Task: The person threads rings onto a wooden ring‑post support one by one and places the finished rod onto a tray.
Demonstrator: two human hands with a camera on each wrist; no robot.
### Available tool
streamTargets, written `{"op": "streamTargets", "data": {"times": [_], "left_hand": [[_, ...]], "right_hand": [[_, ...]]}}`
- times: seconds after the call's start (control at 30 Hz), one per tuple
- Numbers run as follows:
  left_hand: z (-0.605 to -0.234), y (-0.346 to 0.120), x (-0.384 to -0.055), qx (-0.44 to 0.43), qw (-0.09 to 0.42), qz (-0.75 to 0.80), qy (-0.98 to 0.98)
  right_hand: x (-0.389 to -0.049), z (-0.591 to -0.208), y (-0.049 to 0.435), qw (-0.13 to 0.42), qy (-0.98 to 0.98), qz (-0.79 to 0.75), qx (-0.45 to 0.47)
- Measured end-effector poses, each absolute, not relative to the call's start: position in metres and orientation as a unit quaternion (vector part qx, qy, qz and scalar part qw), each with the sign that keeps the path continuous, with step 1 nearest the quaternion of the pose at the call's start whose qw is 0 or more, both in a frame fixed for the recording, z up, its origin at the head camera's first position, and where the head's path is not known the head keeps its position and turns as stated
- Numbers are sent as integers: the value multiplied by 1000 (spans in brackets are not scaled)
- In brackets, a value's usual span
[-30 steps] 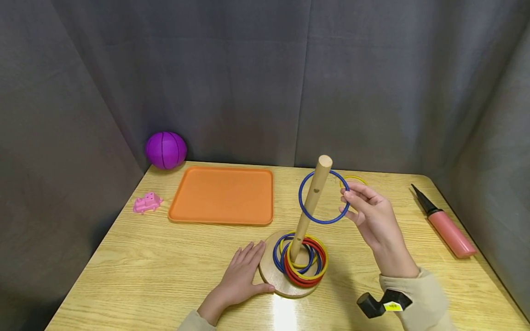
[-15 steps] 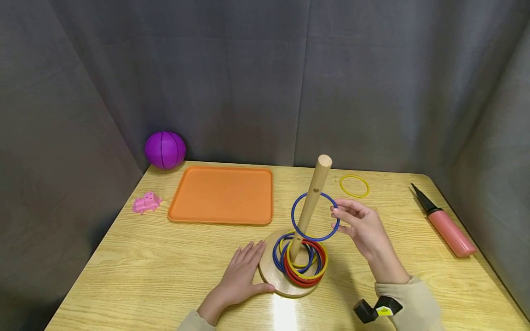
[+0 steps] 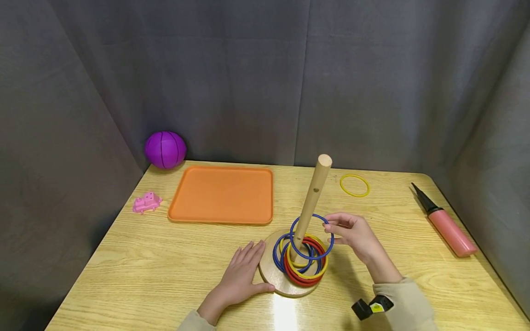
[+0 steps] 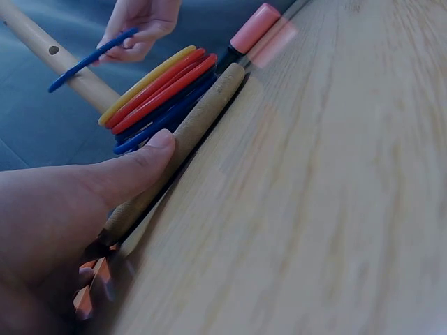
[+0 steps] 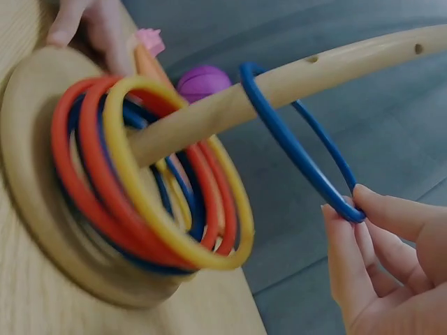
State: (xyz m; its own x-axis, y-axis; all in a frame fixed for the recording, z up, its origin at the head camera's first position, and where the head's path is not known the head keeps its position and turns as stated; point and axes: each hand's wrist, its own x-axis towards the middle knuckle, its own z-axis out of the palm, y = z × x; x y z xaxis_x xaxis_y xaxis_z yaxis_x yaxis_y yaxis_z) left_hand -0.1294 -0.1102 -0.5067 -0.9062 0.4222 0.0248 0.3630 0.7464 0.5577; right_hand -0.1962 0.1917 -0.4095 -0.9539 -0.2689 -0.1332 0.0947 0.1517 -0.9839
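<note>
A blue ring circles the wooden post, pinched at its right side by my right hand. In the right wrist view, thumb and fingertips meet on that blue ring, which is above the stack and apart from it. Several red, blue and yellow rings lie around the post's foot, a yellow ring on top. My left hand rests with fingers spread against the left edge of the round wooden base. In the left wrist view its thumb touches the base's rim.
Beyond my right hand, a yellow ring lies flat on the table. An orange tray, a pink toy and a purple ball are to the left. At the right edge lies a pink-and-black hand pump.
My right hand has moved down and slightly left, lowering the blue ring along the post towards the stacked rings. The left hand has stayed at the base.
</note>
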Motion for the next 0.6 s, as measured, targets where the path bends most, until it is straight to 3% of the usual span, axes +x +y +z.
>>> {"op": "streamTargets", "data": {"times": [0.6], "left_hand": [[-509,-110,-130,208,57,287,933]], "right_hand": [[-198,-429,189,166,815,-549,-82]]}}
